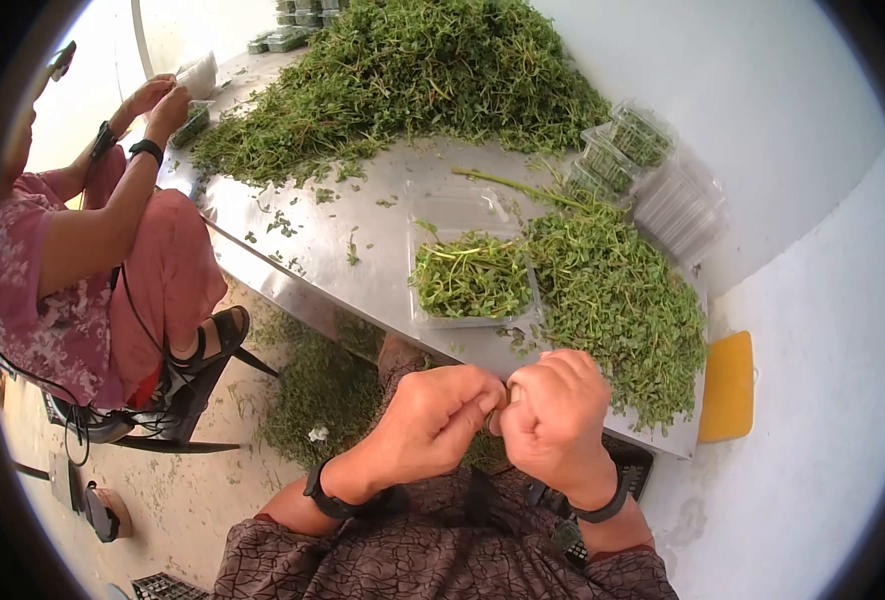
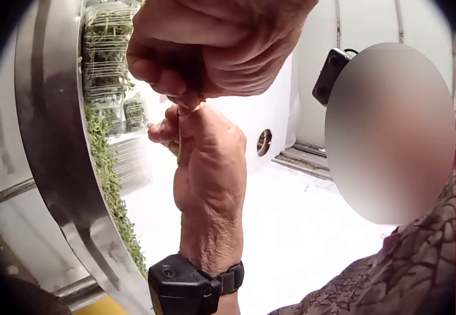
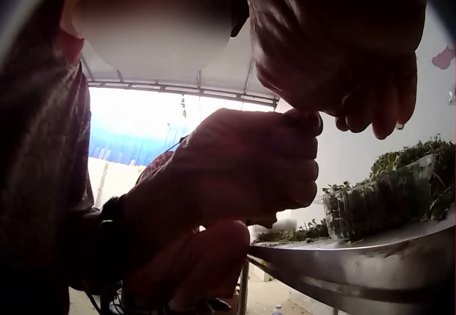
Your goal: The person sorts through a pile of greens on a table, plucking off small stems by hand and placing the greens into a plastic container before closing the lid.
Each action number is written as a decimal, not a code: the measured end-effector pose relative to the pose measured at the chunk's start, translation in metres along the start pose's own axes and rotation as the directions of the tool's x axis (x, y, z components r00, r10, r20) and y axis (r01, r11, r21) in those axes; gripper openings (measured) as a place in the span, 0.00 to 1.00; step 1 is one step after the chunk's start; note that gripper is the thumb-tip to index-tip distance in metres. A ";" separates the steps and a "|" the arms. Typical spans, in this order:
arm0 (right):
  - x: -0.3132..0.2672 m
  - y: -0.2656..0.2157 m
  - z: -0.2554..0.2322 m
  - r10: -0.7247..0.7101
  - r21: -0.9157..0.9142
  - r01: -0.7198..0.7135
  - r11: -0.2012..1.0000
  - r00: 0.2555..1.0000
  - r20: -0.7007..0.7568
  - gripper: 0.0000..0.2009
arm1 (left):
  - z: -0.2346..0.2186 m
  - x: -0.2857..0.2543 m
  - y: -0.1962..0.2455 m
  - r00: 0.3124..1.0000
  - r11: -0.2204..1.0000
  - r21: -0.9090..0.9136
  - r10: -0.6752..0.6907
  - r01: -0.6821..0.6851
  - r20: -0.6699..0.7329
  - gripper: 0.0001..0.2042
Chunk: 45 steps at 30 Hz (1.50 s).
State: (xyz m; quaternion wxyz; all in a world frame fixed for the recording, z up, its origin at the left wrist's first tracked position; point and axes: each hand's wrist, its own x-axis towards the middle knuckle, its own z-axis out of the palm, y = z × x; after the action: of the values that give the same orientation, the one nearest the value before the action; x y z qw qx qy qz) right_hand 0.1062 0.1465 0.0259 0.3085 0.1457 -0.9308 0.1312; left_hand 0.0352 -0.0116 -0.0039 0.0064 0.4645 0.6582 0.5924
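Observation:
My left hand (image 1: 437,418) and right hand (image 1: 559,420) meet thumb to thumb in front of my body, fingers curled. A thin green stem (image 2: 179,144) shows along the right hand's fingers in the left wrist view, running up to the left hand's fingertips; both hands pinch it, and most of it is hidden. Just beyond the hands, a clear plastic clamshell box (image 1: 425,318) stands with its lid raised, filled with leafy green sprigs (image 1: 473,275). To its right a loose heap of small-leaved greens (image 1: 618,300) spreads to the table edge.
A large green pile (image 1: 433,80) covers the back of the steel table (image 1: 313,235). Filled boxes (image 1: 618,150) and nested empty ones (image 1: 678,205) stand by the wall. Another person (image 1: 113,230) sits at left, hands raised. A yellow board (image 1: 728,385) leans at right; cut greens (image 1: 318,400) lie on the floor.

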 end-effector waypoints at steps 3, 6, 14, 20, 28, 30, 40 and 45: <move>-0.005 -0.004 -0.009 0.304 0.404 -0.244 0.881 0.948 -0.090 0.05 | 0.000 0.002 0.008 0.918 0.817 -0.462 -0.396 0.346 -0.014 0.10; 0.001 -0.005 -0.010 0.412 0.665 -0.233 0.710 0.903 -0.124 0.03 | 0.011 0.006 -0.002 0.929 0.701 -0.670 -0.368 0.245 -0.047 0.10; -0.015 -0.012 0.009 0.666 0.877 -0.399 0.267 0.734 0.131 0.05 | 0.038 0.002 -0.003 0.895 0.387 -0.870 -0.428 0.307 0.125 0.13; -0.026 0.009 0.002 0.540 0.739 -0.291 0.608 0.833 -0.116 0.06 | 0.010 0.023 0.008 0.934 0.901 -0.316 -0.343 0.296 -0.101 0.10; -0.049 0.026 -0.019 0.648 0.806 -0.372 0.461 0.762 -0.019 0.08 | 0.006 0.078 -0.022 0.971 0.864 0.482 0.217 -0.143 -0.101 0.11; -0.054 0.027 -0.027 0.675 0.794 -0.415 0.444 0.737 0.008 0.08 | 0.011 0.082 -0.029 0.982 0.864 0.493 0.169 -0.104 -0.089 0.11; -0.066 0.056 -0.048 0.733 0.680 -0.473 0.560 0.665 -0.140 0.08 | 0.002 0.070 -0.020 0.966 0.686 0.716 0.250 -0.129 -0.065 0.11; -0.064 0.073 -0.053 0.697 0.371 -0.594 0.714 0.655 -0.291 0.06 | 0.001 0.064 -0.025 0.983 0.682 0.717 0.179 -0.146 0.030 0.10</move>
State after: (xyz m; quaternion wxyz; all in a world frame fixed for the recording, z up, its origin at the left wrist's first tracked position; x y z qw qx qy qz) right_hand 0.1586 0.2438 0.0167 0.4090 -0.1915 -0.8103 0.3733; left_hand -0.0155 0.0324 0.0110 -0.2414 0.4740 0.7928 0.2976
